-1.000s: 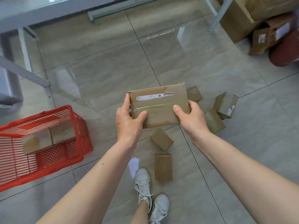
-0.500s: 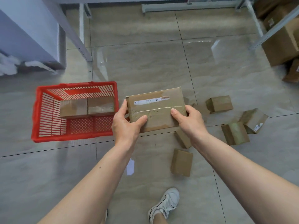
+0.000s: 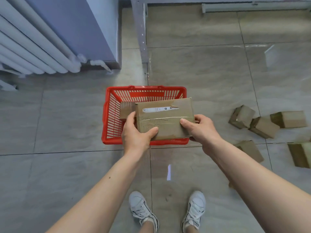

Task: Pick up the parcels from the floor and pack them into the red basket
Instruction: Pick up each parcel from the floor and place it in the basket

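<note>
The floor [image 3: 193, 73] was laid in large glossy grey-beige tiles with dark grout lines, and it caught pale reflections toward the far right. A white ribbed radiator [image 3: 33, 46] filled the upper left corner, with a blue-grey panel [image 3: 80, 27] behind it and a pale metal upright [image 3: 139, 31] standing just to its right. A long light rail [image 3: 252, 6] lay along the far edge.

Bare tile lay left of the red basket [image 3: 109, 115] and between it and the person's two white shoes [image 3: 143, 209]. The basket sat on the floor directly ahead, its slatted walls red and its near rim partly hidden by the hands. To the right, well apart from the basket, five small brown parcels [image 3: 262, 126] lay scattered on the floor, three of them touching in a cluster and two nearer the frame's edge.

Over the basket's opening a larger cardboard parcel [image 3: 165, 118] was held flat, brown, with a torn white label strip across its top and clear tape along its middle. The left hand [image 3: 136, 133] gripped its left end, thumb on top. The right hand [image 3: 200, 128] gripped its right end the same way. Part of another brown parcel [image 3: 127, 108] showed inside the basket behind the held one.
</note>
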Available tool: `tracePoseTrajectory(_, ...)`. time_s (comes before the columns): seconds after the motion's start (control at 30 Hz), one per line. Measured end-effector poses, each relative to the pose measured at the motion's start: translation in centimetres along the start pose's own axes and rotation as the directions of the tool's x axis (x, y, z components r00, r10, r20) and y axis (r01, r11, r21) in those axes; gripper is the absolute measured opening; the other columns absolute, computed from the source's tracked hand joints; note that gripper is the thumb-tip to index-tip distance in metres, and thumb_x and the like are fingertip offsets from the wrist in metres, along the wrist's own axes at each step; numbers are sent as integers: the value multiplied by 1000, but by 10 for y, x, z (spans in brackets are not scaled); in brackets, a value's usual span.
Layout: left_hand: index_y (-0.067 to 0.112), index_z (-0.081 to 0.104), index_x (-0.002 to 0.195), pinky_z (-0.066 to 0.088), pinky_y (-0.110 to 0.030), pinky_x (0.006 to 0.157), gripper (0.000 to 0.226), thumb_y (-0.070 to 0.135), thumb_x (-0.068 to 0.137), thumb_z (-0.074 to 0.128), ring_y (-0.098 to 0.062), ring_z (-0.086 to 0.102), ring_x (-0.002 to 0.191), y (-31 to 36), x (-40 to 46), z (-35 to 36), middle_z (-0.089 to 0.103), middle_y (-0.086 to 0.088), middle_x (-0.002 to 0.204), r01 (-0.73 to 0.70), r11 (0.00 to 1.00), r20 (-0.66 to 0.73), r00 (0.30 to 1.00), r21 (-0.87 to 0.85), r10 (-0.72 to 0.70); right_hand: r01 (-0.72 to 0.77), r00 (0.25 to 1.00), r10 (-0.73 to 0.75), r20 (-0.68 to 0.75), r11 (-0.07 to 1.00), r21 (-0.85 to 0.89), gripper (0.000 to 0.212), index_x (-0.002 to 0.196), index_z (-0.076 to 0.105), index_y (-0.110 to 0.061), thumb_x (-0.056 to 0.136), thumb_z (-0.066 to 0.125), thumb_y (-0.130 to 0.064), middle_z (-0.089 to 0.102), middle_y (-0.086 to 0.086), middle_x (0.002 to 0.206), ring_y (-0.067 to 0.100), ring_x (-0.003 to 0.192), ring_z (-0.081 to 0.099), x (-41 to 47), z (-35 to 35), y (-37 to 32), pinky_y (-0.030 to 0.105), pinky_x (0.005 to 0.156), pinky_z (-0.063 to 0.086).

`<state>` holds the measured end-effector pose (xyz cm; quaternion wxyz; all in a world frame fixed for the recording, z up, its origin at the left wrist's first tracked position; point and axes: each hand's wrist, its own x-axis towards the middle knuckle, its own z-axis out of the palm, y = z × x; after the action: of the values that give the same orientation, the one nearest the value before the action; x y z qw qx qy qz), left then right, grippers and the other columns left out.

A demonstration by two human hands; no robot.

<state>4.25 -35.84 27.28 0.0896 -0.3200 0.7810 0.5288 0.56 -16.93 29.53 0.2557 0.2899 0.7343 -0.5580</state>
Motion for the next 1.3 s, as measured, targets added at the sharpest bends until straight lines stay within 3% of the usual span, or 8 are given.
tracePoseTrajectory(0.1, 36, 56, 127, 53, -42, 97, 76, 42, 56, 80, -15, 64, 111, -16, 23, -24, 68, 8, 119, 20, 1000, -2, 1000, -16, -20, -22, 1000, 23, 11, 999, -37, 24, 111, 63, -13, 90, 68, -22, 70, 3, 101, 17, 85, 66, 11, 36, -4, 27, 65, 49)
tracePoseTrajectory(0.3, 44, 48, 138, 49, -45, 103, 82, 55, 58, 61, -21, 59, 117, -38, 71, -47, 58, 0, 126, 109, 994, -20, 994, 13, -108, -55, 996, 65, 55, 986, -157, 27, 113, 63, -13, 90, 65, -28, 71, 4, 105, 20, 90, 68, 47, 86, -8, 40, 80, 58)
tracePoseTrajectory(0.4, 50, 52, 130, 52, -47, 98, 66, 42, 65, 56, -21, 62, 110, -46, 95, -49, 63, -1, 119, 140, 989, 12, 990, 53, -141, -59, 994, 80, 76, 967, -248, 31, 118, 60, -12, 92, 62, -30, 69, 3, 106, 18, 89, 67, 66, 104, -12, 35, 75, 56)
tracePoseTrajectory(0.53, 43, 54, 131, 49, -47, 102, 53, 24, 81, 58, -22, 58, 115, -55, 118, -50, 58, -3, 123, 168, 985, 2, 986, 49, -169, -51, 994, 80, 70, 937, -346, 40, 123, 58, -11, 91, 61, -33, 68, 6, 115, 25, 102, 66, 92, 131, -8, 45, 93, 55)
tracePoseTrajectory(0.67, 34, 52, 135, 46, -46, 105, 47, 17, 92, 57, -22, 56, 117, -81, 148, -50, 53, -4, 129, 178, 982, 6, 984, 69, -179, -78, 992, 109, 57, 918, -388, 44, 126, 57, -10, 90, 61, -35, 67, 9, 123, 28, 111, 64, 119, 161, 12, 47, 99, 51)
tracePoseTrajectory(0.9, 34, 47, 137, 44, -51, 106, 61, 39, 78, 36, -27, 52, 126, -148, 199, -33, 58, -1, 135, 232, 930, 113, 955, 286, -273, -175, 982, 188, -14, 887, -427, 40, 123, 52, -8, 91, 59, -32, 63, 12, 124, 32, 114, 61, 164, 204, 70, 48, 99, 50)
tracePoseTrajectory(1.07, 16, 46, 138, 37, -45, 113, 48, 29, 93, 38, -28, 46, 131, -185, 222, -14, 40, -9, 146, 232, 886, 142, 940, 401, -310, -199, 977, 212, -24, 865, -460, 36, 122, 53, -7, 92, 55, -27, 64, 13, 120, 32, 110, 62, 200, 229, 111, 47, 97, 50)
tracePoseTrajectory(1.3, 21, 39, 144, 39, -44, 111, 47, 20, 97, 41, -31, 48, 126, -234, 261, 12, 37, -13, 142, 175, 840, 210, 923, 514, -322, -248, 960, 280, -14, 826, -507, 32, 114, 60, -3, 88, 54, -22, 69, 18, 113, 37, 104, 66, 248, 256, 162, 43, 92, 53)
